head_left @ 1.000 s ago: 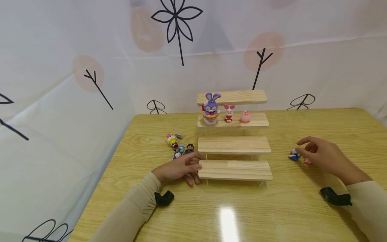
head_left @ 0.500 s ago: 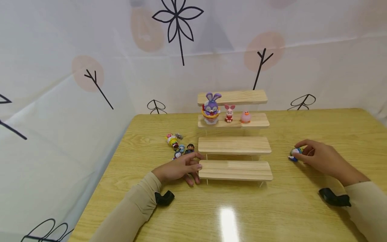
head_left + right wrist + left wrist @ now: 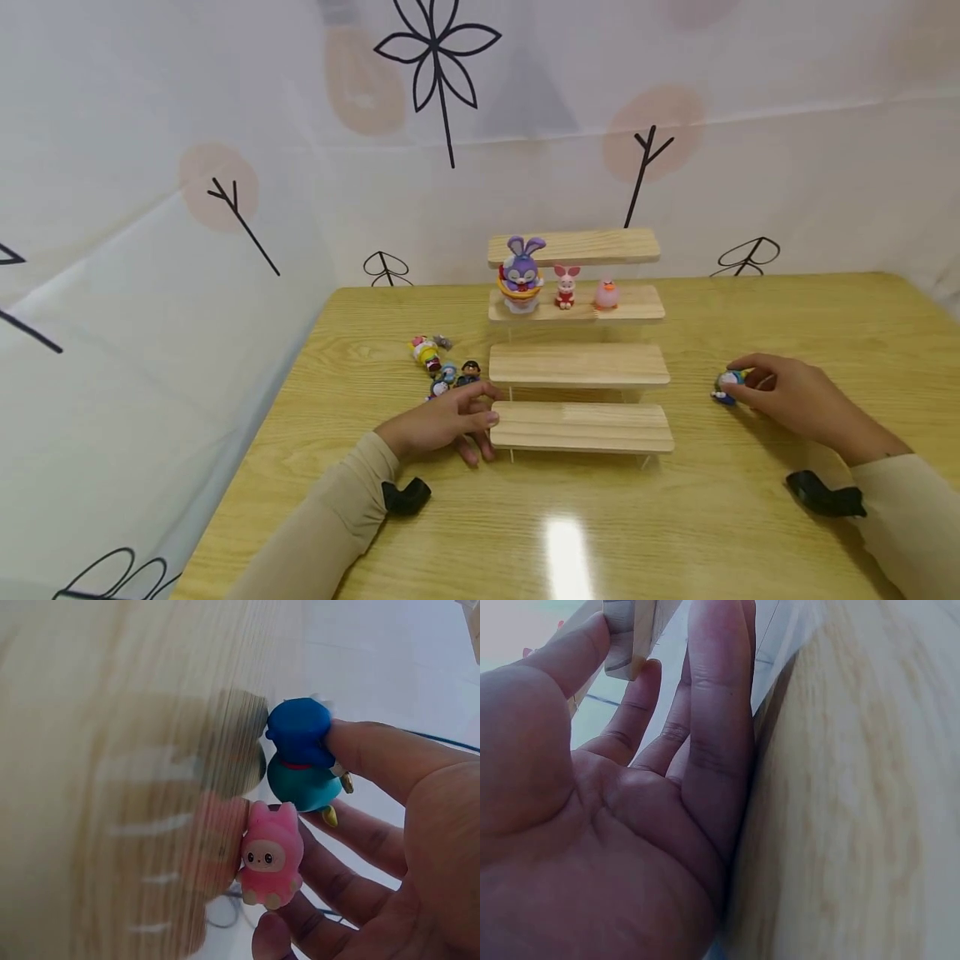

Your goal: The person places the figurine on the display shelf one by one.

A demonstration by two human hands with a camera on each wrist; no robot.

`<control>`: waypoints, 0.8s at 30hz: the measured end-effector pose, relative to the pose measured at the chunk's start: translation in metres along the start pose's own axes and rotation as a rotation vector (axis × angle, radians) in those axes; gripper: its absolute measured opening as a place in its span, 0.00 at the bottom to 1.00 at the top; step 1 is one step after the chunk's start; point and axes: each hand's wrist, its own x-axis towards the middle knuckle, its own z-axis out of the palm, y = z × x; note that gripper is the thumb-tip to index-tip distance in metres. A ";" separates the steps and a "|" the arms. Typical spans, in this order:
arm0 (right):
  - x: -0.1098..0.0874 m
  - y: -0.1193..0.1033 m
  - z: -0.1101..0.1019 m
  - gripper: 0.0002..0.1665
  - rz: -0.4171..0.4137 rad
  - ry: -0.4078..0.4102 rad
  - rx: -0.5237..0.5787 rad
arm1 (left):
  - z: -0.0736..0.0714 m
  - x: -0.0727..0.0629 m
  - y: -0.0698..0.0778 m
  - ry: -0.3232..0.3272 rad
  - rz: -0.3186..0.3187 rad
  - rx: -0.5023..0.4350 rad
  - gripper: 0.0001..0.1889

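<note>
My right hand pinches a blue and teal toy figurine between thumb and index finger at the table's right side. In the right wrist view the figurine lies against the tabletop. Right beside it, close to my other fingers, is a pink rabbit-eared figurine, hidden in the head view. My left hand holds the left end of the lowest step of a wooden tiered shelf. The left wrist view shows thumb and a fingertip on either side of the board's end, the other fingers extended.
On the third step up stand a purple bunny figurine, a pink pig figurine and a pink bird figurine. Several small figurines lie left of the shelf. A patterned cloth hangs behind the table.
My right hand has moved slightly left and its thumb and index finger have closed on the blue figurine. The pink one has gone out of sight in the head view. The left hand stays put.
</note>
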 end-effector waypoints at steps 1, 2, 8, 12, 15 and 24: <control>0.001 -0.001 0.000 0.31 -0.004 0.001 0.001 | 0.000 -0.001 0.000 0.003 0.003 0.002 0.21; 0.001 -0.001 0.000 0.31 -0.008 0.002 0.002 | -0.001 -0.002 0.000 0.004 0.006 0.002 0.21; 0.001 -0.003 0.000 0.29 -0.012 0.010 -0.003 | 0.000 -0.003 0.001 -0.004 0.014 -0.007 0.21; 0.001 -0.004 0.000 0.29 -0.013 0.012 -0.005 | 0.000 -0.002 -0.001 0.001 0.010 -0.006 0.21; 0.001 -0.004 0.001 0.28 -0.015 0.015 -0.001 | 0.000 -0.002 0.000 0.002 0.009 -0.002 0.21; 0.000 -0.008 0.002 0.26 -0.050 0.048 0.004 | -0.002 -0.001 -0.001 -0.010 0.012 0.006 0.23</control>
